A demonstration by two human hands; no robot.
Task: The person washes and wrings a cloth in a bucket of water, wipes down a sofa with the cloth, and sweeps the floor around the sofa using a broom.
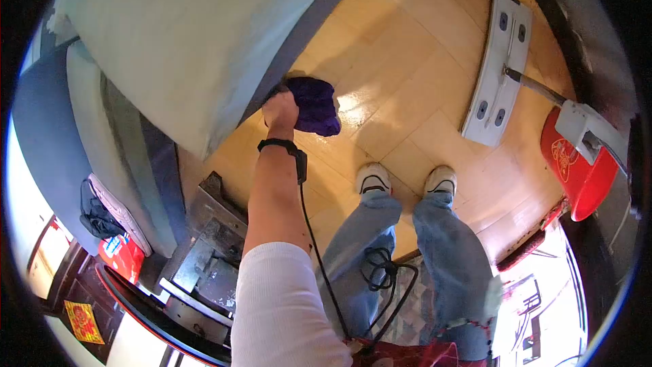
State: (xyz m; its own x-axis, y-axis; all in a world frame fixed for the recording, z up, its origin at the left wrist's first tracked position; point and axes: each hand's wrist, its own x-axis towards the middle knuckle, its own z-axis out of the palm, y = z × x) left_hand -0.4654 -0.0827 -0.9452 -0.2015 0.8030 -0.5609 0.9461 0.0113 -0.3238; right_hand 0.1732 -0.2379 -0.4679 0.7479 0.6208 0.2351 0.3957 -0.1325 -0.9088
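My left hand (280, 109) is closed around one edge of a dark purple cloth (314, 107), whose free part spreads to the right over the wooden floor. The fist is right at the dark lower edge of a large pale-covered piece of furniture (176, 41), which hides some of the fingers. On the wrist sits a black band (292, 153) with a small device, and a black cable (312, 231) runs from it back toward my waist. My right hand is out of view.
Wooden floor (407, 41) stretches ahead of my shoes (373, 178). A white flat mop head (498, 68) lies to the right, near a red bucket (577, 170). A metal stove-like unit (210, 272) stands at lower left. Looped cable (382, 268) hangs by my legs.
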